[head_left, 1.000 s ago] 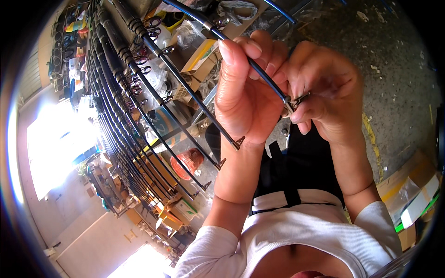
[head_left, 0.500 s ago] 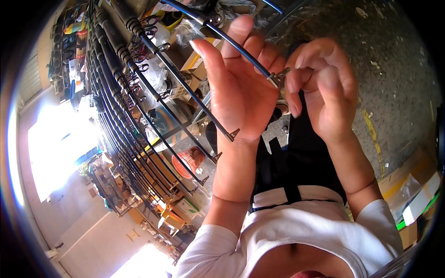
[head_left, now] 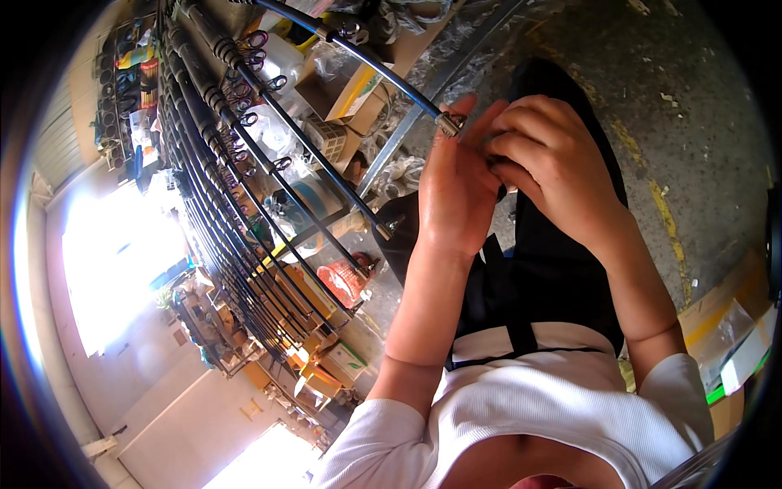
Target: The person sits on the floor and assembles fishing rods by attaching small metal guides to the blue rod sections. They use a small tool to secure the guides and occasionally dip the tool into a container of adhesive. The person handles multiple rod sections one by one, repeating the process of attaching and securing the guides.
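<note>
My left hand (head_left: 458, 191) is held palm up with its fingers stretched out, some of them hidden behind my other hand. Bent inward, my right hand (head_left: 558, 167) has its thumb and fingers closed together over the left palm. Whatever is pinched there is hidden. A dark blue fishing rod (head_left: 379, 67) slants down from the top, and its metal tip guide (head_left: 448, 124) ends right at the left hand's upper edge. Whether the left hand touches it, I cannot tell.
Several more fishing rods (head_left: 305, 147) hang in a slanting row on the left, tips pointing toward me. Behind them are a red basket (head_left: 344, 281), an open cardboard box (head_left: 354, 94) and clear plastic bags. Another carton (head_left: 725, 297) lies at the right edge.
The right hand has moved left over the left palm and its fingers have closed. The left hand has turned and dropped lower. The rod's tip now sits further left and higher.
</note>
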{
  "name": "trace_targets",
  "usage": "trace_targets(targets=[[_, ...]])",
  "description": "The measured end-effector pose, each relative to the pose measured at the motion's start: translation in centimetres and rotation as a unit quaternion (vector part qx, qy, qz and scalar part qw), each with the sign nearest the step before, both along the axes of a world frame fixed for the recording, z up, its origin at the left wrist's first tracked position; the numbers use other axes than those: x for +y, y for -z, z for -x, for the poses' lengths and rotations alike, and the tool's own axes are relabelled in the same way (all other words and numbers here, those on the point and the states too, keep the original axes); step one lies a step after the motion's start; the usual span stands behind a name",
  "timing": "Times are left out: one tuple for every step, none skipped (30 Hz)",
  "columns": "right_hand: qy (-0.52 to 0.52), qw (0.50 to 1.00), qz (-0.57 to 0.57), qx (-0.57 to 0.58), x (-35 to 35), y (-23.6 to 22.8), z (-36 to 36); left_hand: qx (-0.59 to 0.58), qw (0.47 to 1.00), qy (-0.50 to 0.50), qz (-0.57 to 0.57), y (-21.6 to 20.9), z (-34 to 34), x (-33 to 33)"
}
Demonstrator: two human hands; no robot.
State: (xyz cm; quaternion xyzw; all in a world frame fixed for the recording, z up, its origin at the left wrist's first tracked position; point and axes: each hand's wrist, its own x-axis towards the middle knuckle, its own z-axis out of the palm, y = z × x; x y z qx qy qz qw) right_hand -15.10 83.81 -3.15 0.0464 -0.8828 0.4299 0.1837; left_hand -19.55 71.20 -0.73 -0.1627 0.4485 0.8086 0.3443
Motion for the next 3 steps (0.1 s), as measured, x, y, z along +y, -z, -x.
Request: trace_targets(targets=[[-0.006, 1.000, 0.006, 0.003, 0.16, 0.05, 0.08, 0.000, 1.000, -0.001, 0.006, -0.08, 0.07, 0.14], [-0.013, 1.000, 0.012, 0.006, 0.30, 0.09, 0.22, 0.003, 1.000, 0.006, 0.006, -0.07, 0.16, 0.18], [-0.012, 1.000, 0.011, 0.008, 0.40, 0.02, 0.34, 0.006, 1.000, 0.013, 0.007, -0.03, 0.32, 0.16]])
